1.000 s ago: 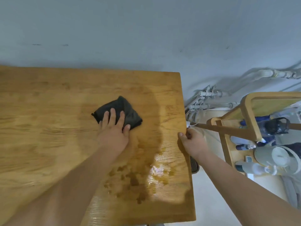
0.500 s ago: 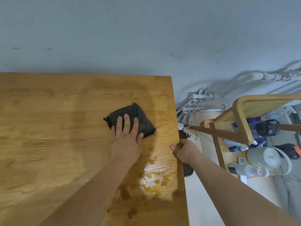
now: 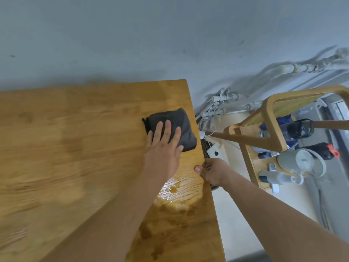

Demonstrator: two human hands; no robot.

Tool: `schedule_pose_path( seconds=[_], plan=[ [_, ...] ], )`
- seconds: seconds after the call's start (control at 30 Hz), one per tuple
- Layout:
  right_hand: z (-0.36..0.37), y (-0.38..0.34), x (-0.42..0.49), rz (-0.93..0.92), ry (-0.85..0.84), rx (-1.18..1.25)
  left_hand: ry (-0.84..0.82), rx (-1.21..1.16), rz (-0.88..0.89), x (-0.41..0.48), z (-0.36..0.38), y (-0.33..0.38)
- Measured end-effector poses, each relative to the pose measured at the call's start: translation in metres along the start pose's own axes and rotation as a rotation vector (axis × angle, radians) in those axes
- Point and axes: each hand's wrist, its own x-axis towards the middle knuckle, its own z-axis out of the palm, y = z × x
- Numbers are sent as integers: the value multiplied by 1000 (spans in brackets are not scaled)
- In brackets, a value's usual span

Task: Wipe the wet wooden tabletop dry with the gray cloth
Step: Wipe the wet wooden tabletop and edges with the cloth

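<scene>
The wall (image 3: pixel 132 35) fills the view from 9 through 12 to 2 o'clock, and the tabletop's far edge butts against it. The wooden tabletop (image 3: pixel 56 148) spreads from the centre to 6 and 9 o'clock. Its right edge runs from 12 toward 5 o'clock. A wooden cart (image 3: pixel 272 133) loaded with bottles stands at 3 o'clock, apart from the table across a strip of floor.

The folded gray cloth (image 3: pixel 175 123) lies at the centre of the view, close to the right edge and near the far right corner. The left hand (image 3: pixel 162 152) presses it flat, fingers straight and slightly spread over its near half. The right hand (image 3: pixel 213 173), at 4 o'clock from the cloth, grips the table edge with the thumb on top. Its fingers go under the edge, out of sight.

A shining puddle (image 3: pixel 173 188) sits at 6 o'clock from the cloth, with darker damp blotches trailing on toward 6. That patch looks like the wet part left to do.

To wipe well, I would keep the palm flat, pull the cloth straight back toward 6 through the puddle, and use overlapping strokes. A fresh fold would help once this face is soaked.

The right edge is close, so strokes toward 3 o'clock risk pushing water onto the floor and onto the pale block with cables below. Open room lies toward 9 o'clock.
</scene>
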Motion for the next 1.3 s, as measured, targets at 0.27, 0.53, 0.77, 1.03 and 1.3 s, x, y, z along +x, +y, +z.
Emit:
schedule_pose_path(
  seconds=[0.27, 0.53, 0.77, 1.03, 1.3],
  plan=[
    [12, 20, -15, 29, 154, -33, -197, 250, 546, -63, 3, -51],
    [31, 87, -78, -115, 190, 194, -18, -50, -236, -80, 26, 59],
    [39, 130, -116, -91, 139, 286, -142, 93, 220, -190, 73, 116],
    [56, 134, -128, -162, 102, 148, -126, 97, -130, -171, 43, 67],
    [66, 143, -125, -189, 250, 22, -95, 94, 183, -246, 103, 134]
  ],
)
